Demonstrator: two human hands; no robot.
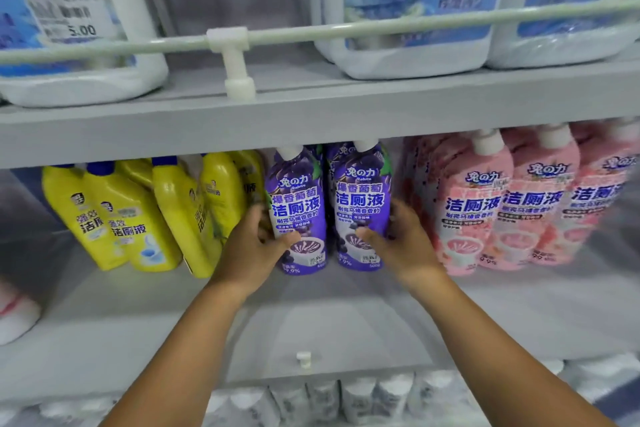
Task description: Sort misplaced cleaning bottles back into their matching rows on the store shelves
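Both hands are on the purple pair: our left hand [258, 246] curls round the left purple bottle [298, 211], fingers behind its left flank and thumb across the lower label, while our right hand [398, 243] wraps the right purple bottle [362, 208] in mirror fashion, thumb on the front, fingers round its right side. Taking that pair as our landmark, the yellow bottles [138, 218] lean in a loose crowd to its left, and the pink bottles [519, 204] stand in rows to its right, all on the same shelf [311, 315]. We judge these full bottles moderately heavy, stiff-walled and rather slick in their glossy sleeves, so the waist, where we hold them, seems the surest grip.
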